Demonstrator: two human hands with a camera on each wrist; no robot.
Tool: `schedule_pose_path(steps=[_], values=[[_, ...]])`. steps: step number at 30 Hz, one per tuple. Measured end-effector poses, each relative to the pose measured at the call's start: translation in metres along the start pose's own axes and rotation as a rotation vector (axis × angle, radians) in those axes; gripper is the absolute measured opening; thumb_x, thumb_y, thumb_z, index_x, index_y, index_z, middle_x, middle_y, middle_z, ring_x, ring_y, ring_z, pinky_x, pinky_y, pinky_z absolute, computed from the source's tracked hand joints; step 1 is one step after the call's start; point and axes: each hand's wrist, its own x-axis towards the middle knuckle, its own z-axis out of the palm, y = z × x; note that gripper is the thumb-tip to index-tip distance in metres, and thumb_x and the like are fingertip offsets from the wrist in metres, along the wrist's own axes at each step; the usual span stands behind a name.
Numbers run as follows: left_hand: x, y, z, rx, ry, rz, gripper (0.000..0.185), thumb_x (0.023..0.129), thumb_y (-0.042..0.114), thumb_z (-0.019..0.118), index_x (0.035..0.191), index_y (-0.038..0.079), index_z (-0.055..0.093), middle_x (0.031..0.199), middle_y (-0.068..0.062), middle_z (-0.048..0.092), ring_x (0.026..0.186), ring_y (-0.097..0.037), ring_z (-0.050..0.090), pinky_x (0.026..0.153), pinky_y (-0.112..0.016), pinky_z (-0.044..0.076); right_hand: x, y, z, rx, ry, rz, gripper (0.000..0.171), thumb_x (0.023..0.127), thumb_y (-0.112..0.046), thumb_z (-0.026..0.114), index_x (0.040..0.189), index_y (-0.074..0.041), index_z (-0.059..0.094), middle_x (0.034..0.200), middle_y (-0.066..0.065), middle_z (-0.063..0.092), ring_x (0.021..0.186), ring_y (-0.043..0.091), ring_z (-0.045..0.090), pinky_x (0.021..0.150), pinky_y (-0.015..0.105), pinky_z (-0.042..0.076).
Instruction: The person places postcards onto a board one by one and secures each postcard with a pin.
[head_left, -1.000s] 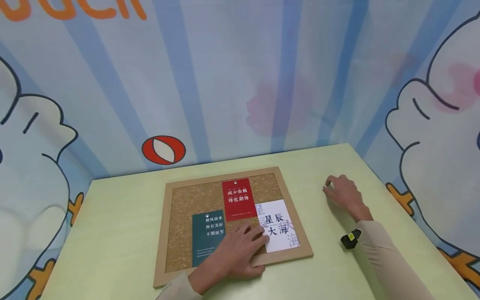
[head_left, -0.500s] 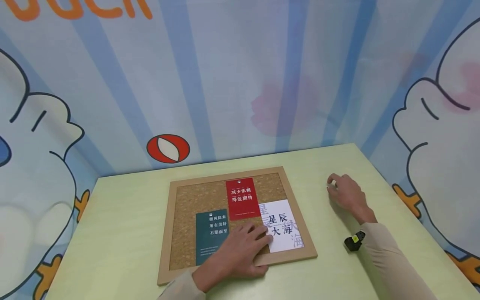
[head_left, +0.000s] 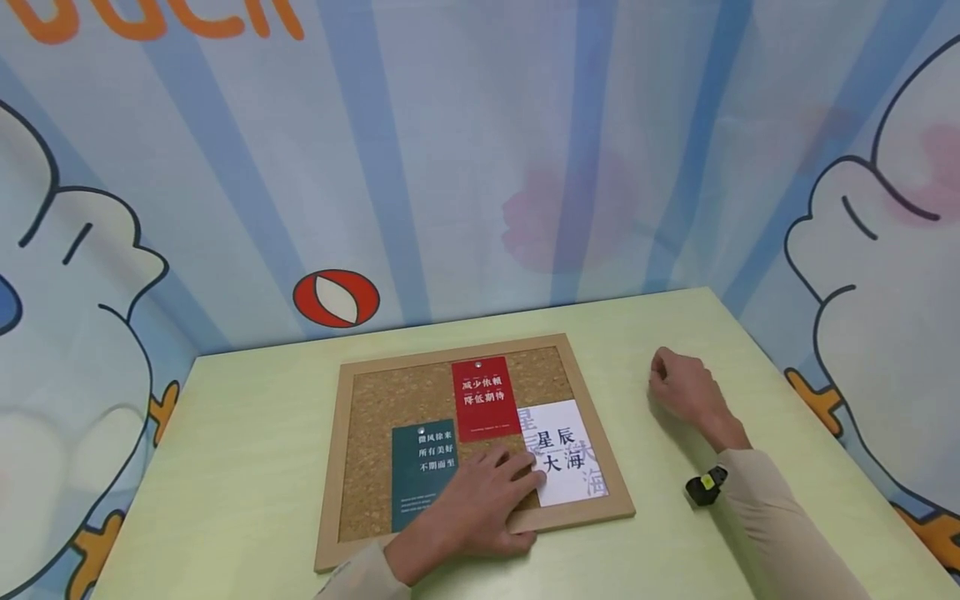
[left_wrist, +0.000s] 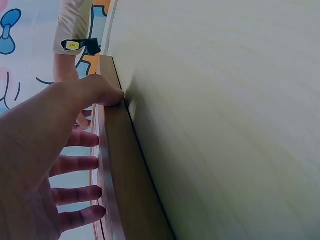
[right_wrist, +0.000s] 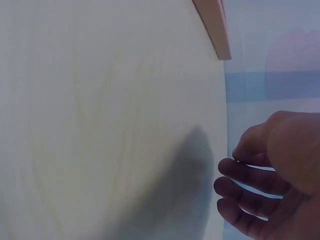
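Left hand [head_left: 480, 508] pressed flat, fingers straight, on the cork board [head_left: 390, 400] at lower centre of the frame, fingertips touching the white card [head_left: 570, 450]. Right hand [head_left: 686, 387] loosely curled above the green counter [head_left: 247, 433] at right, well apart from the board; anything pinched there impossible to tell.

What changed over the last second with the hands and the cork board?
The right hand has curled its fingers in where it rests on the table; the small white thing seen at its fingertips half a second ago no longer shows, likely hidden in the hand. The left hand stays flat on the cork board, fingertips at the white card. The red card and the green card have not moved.
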Motion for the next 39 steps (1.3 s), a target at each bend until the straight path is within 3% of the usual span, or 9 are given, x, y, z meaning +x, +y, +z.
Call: schedule_pose_path(steps=[11,16,23,30,39], values=[[-0.001,-0.002,0.001,-0.018,-0.010,-0.005,0.066,0.087,0.063,0.069,0.144,0.032,0.059,0.150,0.005,0.053,0.131,-0.020,0.049,0.110,-0.045,0.046,0.005,-0.044,0.001,0.018,0.001,-0.152,0.008,0.094,0.004,0.066,0.101,0.008,0.067,0.091,0.017,0.069,0.083,0.031,0.064,0.072,0.047,0.054],[0.000,-0.003,0.001,-0.022,-0.011,-0.004,0.065,0.088,0.063,0.068,0.144,0.032,0.058,0.150,0.005,0.053,0.131,-0.020,0.049,0.110,-0.044,0.045,0.005,-0.068,0.006,0.041,-0.068,-0.197,0.011,0.096,0.005,0.067,0.106,0.007,0.070,0.093,0.013,0.069,0.081,0.024,0.063,0.070,0.040,0.056],[0.000,-0.003,0.001,-0.022,-0.017,0.000,0.066,0.088,0.064,0.068,0.145,0.032,0.058,0.151,0.005,0.052,0.132,-0.021,0.049,0.111,-0.045,0.045,0.001,-0.099,0.021,0.098,-0.236,-0.222,0.010,0.101,-0.004,0.067,0.108,0.000,0.073,0.094,0.005,0.068,0.082,0.017,0.060,0.072,0.031,0.055],[0.001,-0.003,0.002,-0.007,-0.010,0.011,0.065,0.089,0.064,0.067,0.145,0.032,0.058,0.151,0.005,0.052,0.131,-0.021,0.049,0.109,-0.044,0.045,0.002,-0.110,0.039,0.149,-0.346,-0.301,0.006,0.098,-0.010,0.073,0.104,-0.011,0.075,0.089,-0.005,0.065,0.081,0.014,0.058,0.078,0.030,0.054],[0.001,-0.003,0.002,0.005,-0.005,0.006,0.065,0.089,0.064,0.067,0.144,0.031,0.058,0.151,0.005,0.052,0.131,-0.021,0.048,0.109,-0.043,0.045,0.011,-0.111,0.043,0.207,-0.392,-0.315,0.006,0.098,-0.006,0.072,0.100,-0.010,0.076,0.087,-0.004,0.066,0.080,0.014,0.058,0.076,0.030,0.053]])
